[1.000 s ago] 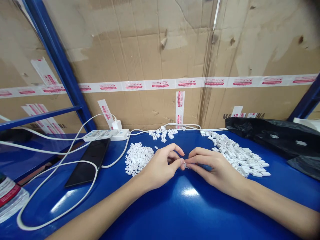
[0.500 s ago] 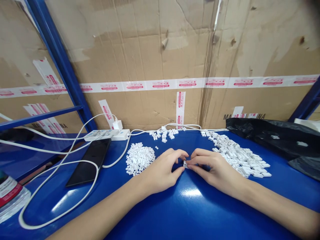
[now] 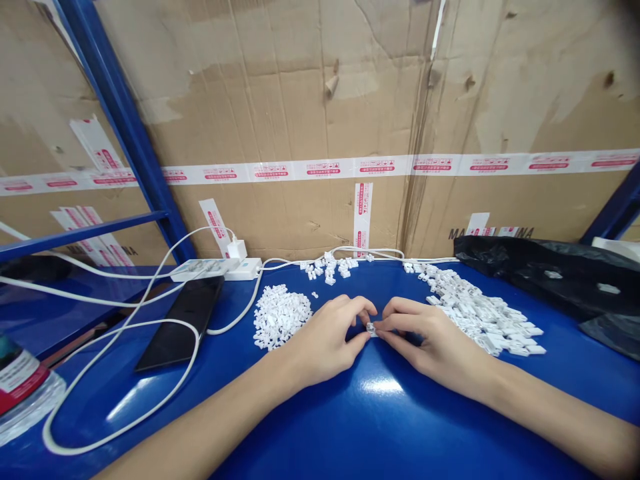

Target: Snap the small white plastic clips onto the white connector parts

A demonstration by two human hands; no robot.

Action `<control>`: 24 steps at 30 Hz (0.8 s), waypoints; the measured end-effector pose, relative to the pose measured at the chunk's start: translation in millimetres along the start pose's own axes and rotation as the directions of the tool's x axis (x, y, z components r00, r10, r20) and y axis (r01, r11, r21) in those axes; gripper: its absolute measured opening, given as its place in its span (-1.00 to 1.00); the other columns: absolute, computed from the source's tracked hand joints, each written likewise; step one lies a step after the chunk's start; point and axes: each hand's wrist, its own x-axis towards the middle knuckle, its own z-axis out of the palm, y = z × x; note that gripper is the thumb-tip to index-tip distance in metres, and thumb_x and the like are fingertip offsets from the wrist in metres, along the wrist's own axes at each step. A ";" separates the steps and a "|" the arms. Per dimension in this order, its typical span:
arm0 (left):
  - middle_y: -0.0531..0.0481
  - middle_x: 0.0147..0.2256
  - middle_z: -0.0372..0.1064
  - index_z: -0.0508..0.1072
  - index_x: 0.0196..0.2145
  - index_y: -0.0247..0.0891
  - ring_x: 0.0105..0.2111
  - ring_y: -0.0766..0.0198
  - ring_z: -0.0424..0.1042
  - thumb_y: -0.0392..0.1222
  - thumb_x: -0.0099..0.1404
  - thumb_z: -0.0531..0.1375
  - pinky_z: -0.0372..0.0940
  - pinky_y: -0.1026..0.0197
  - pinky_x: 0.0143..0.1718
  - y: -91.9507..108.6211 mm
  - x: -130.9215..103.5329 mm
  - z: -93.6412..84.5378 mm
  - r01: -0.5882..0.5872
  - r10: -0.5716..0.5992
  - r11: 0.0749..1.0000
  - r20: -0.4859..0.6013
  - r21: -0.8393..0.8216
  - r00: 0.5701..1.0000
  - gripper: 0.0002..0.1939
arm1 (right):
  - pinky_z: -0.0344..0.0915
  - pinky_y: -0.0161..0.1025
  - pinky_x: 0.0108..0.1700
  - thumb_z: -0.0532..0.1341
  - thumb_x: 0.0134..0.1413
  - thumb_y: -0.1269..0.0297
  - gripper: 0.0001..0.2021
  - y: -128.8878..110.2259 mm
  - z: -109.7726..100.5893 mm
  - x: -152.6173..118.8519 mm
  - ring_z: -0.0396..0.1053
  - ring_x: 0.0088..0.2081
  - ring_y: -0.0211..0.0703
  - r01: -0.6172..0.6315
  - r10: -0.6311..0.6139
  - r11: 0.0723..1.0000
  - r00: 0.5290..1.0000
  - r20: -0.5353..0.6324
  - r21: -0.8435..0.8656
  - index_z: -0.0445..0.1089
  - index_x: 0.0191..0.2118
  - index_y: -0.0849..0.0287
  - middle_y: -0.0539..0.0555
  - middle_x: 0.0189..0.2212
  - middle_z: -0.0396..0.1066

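Between my two hands, just above the blue table, is a small white plastic piece. My left hand has its thumb and fingertips curled against the piece's left side. From the right, my right hand pinches the same piece between thumb and fingers. The fingertips partly cover it, so its exact shape is hidden. A pile of tiny white plastic parts lies beside my left hand. Behind my right hand spreads a heap of larger white plastic pieces.
A few white pieces lie scattered at the back by the white cable. On the left are a power strip, a dark tablet, looped cable and a bottle. A black plastic bag lies at the back right, before the cardboard wall.
Both hands keep nearly the same pose around the small white piece. The whole view has shifted very slightly.
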 end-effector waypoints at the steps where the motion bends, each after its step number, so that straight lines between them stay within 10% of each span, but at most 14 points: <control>1: 0.00 -0.15 0.42 0.40 -0.01 -0.16 -0.13 0.20 0.39 -0.34 0.36 0.18 0.31 0.06 -0.04 0.1 -0.1 -0.1 -0.001 0.001 1.000 -0.002 0.000 1.000 -0.73 | 0.32 -0.22 -0.24 0.12 0.34 0.46 -0.76 -0.3 -0.2 -0.2 0.38 -0.28 -0.20 0.006 -0.006 1.000 1.000 0.009 -0.015 0.54 -0.25 0.15 0.07 -0.28 0.39; 24: 0.01 -0.19 0.40 0.39 -0.11 -0.19 -0.14 0.18 0.37 -0.34 0.36 0.18 0.30 0.06 -0.07 2.2 -0.3 -1.5 0.009 -0.009 0.999 -0.001 0.043 1.000 -0.83 | 0.35 -0.08 -0.17 0.10 0.31 0.43 -0.83 -11.8 -5.4 -1.7 0.37 -0.19 -0.07 0.002 0.007 0.981 0.999 0.046 -0.195 0.33 -0.04 0.12 0.12 -0.13 0.38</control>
